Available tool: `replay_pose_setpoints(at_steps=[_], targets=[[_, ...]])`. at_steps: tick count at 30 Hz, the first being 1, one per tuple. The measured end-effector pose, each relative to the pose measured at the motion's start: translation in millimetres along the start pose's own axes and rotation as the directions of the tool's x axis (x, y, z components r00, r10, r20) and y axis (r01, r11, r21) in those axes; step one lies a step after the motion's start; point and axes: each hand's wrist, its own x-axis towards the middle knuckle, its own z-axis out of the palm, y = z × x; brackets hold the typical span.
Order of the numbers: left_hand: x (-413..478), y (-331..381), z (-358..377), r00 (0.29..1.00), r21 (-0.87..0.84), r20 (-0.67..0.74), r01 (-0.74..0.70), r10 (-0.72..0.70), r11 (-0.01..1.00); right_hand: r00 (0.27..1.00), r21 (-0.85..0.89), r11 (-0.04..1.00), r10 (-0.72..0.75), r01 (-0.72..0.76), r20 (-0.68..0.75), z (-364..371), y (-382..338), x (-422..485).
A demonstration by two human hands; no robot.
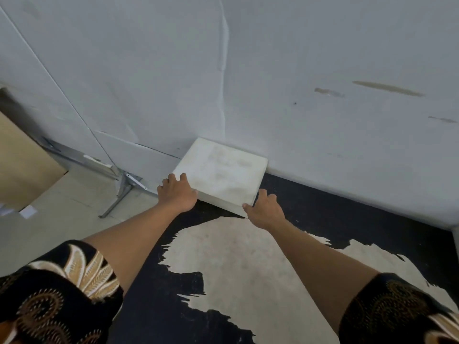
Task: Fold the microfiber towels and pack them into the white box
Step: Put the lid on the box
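Observation:
The white box (pixel 224 173) lies flat with its lid shut at the far edge of a black, worn table top (pixel 310 214), close against the white wall. My left hand (pixel 176 192) grips the box's near left corner, fingers curled over the top edge. My right hand (pixel 264 207) holds its near right corner, thumb on the front face. No towels are in view.
The white wall (pixel 323 70) rises right behind the box. A metal folding frame (pixel 124 187) stands on the pale tiled floor at the left, beside a brown cardboard sheet (pixel 22 167). The table's black coating is peeled away to a pale patch (pixel 236 264) in the middle.

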Motion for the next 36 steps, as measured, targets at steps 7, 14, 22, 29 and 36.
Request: replay_pose_setpoints(at_steps=[7, 14, 22, 29, 36], targets=[[49, -20, 6, 0.990, -0.113, 0.103, 0.103, -0.092, 0.988, 0.997, 0.046, 0.997, 0.066, -0.068, 0.045, 11, -10, 38], [67, -20, 16, 0.987, -0.179, 0.079, 0.150, -0.137, 0.972, 0.995, 0.147, 0.985, 0.097, -0.092, -0.022, 29, -11, 46], [62, -12, 40, 0.964, -0.168, 0.084, 0.262, -0.251, 0.950, 0.980, 0.183, 0.971, 0.176, -0.156, -0.098, 29, 4, 53], [104, -13, 29, 0.975, -0.438, 0.195, 0.186, -0.109, 0.879, 0.982, 0.275, 0.945, 0.188, -0.175, -0.021, 17, 5, 90], [98, -13, 33, 0.952, -0.556, 0.271, 0.275, -0.142, 0.784, 0.958, 0.426, 0.866, 0.288, -0.264, 0.008, 19, 4, 97]])
